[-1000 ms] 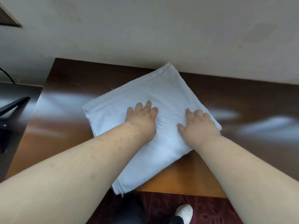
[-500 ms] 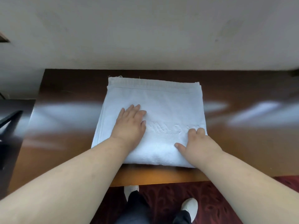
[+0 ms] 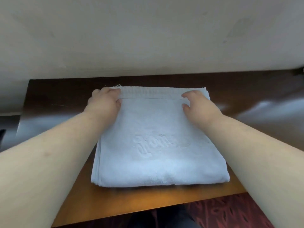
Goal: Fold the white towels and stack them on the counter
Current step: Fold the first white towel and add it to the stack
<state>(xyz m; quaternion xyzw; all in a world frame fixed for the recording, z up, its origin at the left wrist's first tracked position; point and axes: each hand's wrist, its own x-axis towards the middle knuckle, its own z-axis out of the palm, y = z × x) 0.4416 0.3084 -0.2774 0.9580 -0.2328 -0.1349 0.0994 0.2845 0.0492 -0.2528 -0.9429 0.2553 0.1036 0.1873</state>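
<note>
A white towel [image 3: 158, 145] lies folded into a thick square on the wooden counter [image 3: 115, 199], with a raised woven script on its top face. Its folded edge faces me and its hemmed edge faces the wall. My left hand [image 3: 103, 102] grips the far left corner, fingers over the hem and thumb just below it. At the far right corner my right hand [image 3: 197, 104] pinches the hem band between curled fingers and thumb. Both forearms run along the towel's sides.
A plain beige wall [image 3: 148, 38] rises directly behind the counter. The glossy dark wood stretches to the left and right of the towel. Red patterned carpet [image 3: 222, 211] shows below the counter's front edge. A dark object [image 3: 2, 134] sits at the far left.
The towel was turned square to the counter edge. Both hands slid from pressing its near half up to the far corners, where they now hold the hem.
</note>
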